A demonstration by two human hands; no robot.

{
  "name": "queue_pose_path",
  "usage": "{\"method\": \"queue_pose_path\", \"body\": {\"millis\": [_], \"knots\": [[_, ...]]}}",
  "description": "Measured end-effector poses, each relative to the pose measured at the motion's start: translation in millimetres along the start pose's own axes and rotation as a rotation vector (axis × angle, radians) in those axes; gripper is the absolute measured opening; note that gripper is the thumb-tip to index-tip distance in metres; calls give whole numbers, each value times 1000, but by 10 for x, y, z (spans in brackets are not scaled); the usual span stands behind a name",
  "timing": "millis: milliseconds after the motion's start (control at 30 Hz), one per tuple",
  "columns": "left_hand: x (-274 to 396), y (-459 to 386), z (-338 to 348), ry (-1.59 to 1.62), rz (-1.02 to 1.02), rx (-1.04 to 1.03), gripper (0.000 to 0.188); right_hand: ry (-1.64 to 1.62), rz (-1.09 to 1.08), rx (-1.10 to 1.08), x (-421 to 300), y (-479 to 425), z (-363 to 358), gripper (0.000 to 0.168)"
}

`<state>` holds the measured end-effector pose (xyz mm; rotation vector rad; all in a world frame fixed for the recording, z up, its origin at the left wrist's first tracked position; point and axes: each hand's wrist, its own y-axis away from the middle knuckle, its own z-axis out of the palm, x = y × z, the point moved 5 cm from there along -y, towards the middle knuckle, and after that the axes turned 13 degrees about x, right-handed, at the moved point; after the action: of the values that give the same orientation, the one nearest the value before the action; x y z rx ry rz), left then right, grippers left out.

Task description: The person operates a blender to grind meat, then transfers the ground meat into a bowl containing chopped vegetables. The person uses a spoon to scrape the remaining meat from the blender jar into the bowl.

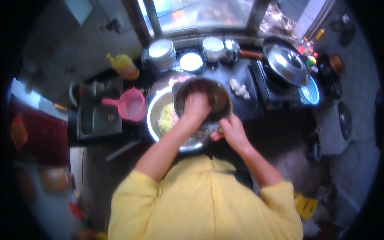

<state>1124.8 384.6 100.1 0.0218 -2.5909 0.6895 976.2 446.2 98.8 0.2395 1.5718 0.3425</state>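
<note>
A deep metal bowl [222, 103] is held tilted over the right part of a large, wide metal basin [151, 127]. My right hand [234, 131] grips the bowl's near right rim, thumb on the rim and fingers beneath. My left hand [196, 105] reaches down inside the bowl; its fingers are blurred, so whether they hold anything is unclear. In the basin's left part lies a pale yellow, shredded-looking food [166, 118] with some pink stuff beside it. The bowl hides much of the basin. Behind them, pinkish pieces [179, 79] lie on a round board [159, 83].
A pink dipper [132, 105] stands between the basin and the sink [93, 117]. Stacked white bowls [162, 51] and a yellow-capped bottle [124, 67] stand behind. A crumpled cloth [239, 88] lies right, before a lidded wok [286, 64] and a blue basket [310, 91].
</note>
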Motion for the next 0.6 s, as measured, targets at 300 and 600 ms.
{"method": "queue_pose_path", "body": {"millis": [300,600], "knots": [[198,-98,51,248,-94,-124,17,-83,66,-94,88,-96,14,29],[275,118,86,309,18,-125,13,-92,67,-139,64,-74,78,36]]}}
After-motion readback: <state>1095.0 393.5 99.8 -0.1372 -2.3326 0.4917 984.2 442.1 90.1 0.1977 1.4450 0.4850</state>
